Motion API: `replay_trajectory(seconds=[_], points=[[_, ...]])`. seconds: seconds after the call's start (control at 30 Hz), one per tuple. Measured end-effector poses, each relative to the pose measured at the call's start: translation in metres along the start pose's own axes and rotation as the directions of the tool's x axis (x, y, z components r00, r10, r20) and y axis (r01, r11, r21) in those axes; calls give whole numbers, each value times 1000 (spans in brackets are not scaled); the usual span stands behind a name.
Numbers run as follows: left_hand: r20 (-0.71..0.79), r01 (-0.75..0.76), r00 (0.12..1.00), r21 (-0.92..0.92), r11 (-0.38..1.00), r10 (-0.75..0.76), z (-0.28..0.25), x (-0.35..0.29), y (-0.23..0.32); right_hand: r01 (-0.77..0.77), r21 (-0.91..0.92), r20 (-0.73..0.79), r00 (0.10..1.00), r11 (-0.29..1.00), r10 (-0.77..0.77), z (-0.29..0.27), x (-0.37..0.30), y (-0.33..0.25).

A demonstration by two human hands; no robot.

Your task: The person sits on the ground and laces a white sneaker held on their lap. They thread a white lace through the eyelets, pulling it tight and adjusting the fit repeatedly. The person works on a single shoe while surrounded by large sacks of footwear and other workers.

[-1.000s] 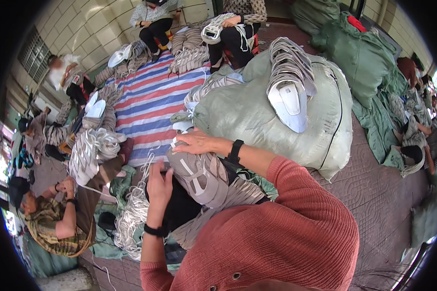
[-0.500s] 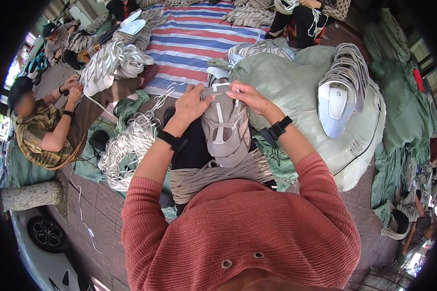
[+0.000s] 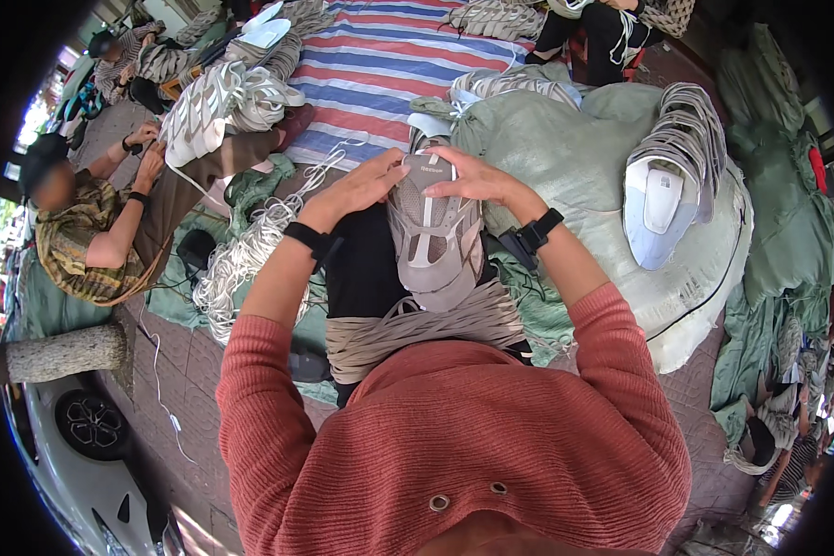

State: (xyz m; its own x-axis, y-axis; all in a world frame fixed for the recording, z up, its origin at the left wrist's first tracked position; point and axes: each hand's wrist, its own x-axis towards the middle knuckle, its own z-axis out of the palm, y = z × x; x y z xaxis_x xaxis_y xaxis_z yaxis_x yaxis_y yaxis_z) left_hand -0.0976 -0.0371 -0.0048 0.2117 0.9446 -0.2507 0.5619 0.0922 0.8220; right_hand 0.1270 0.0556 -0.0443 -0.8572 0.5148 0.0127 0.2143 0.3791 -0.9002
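Observation:
A grey-beige shoe upper (image 3: 428, 264) lies over my lap, its toe toward me and its tongue (image 3: 429, 169) at the far end. My left hand (image 3: 372, 182) is closed on the left side of the tongue end, thumb on top. From the right, my right hand (image 3: 480, 180) grips the same end, its thumb laid across the tongue and its fingers over the far edge. The undersides of both grips are hidden. Across my thighs rests a bundle of flat grey-beige laces (image 3: 426, 334), just below the toe.
White cords (image 3: 241, 278) lie heaped at my left, near a seated person (image 3: 93, 222) handling shoe uppers. At my right a pale green sack (image 3: 565, 176) bears a stack of uppers (image 3: 663, 199). Beyond is a striped sheet (image 3: 380, 69); a parked car (image 3: 83, 454) stands lower left.
My right thumb has moved inward across the tongue, and the right fingers now wrap over its far edge. My left hand stays at the left side. The whole view has shifted slightly.

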Motion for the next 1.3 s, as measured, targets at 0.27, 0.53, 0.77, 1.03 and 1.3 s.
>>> replay_trajectory(seconds=[0.27,0.53,0.77,1.03,1.3], points=[[-38,-239,967,200,950,251,-7,-18,-15,-89,2,-187,978,996,88,12,8,14],[24,-161,986,-70,984,163,-5,9,1,-203,-86,-151,970,975,188,14,4,-20],[24,-206,977,-179,962,214,0,9,12,-200,344,-32,974,917,224,10,7,7],[130,-155,976,-142,978,174,-17,-2,-3,-263,-470,-226,959,843,173,37,24,-30],[-120,-269,947,207,941,298,13,-8,11,-4,-328,-80,997,945,-24,34,21,1]])
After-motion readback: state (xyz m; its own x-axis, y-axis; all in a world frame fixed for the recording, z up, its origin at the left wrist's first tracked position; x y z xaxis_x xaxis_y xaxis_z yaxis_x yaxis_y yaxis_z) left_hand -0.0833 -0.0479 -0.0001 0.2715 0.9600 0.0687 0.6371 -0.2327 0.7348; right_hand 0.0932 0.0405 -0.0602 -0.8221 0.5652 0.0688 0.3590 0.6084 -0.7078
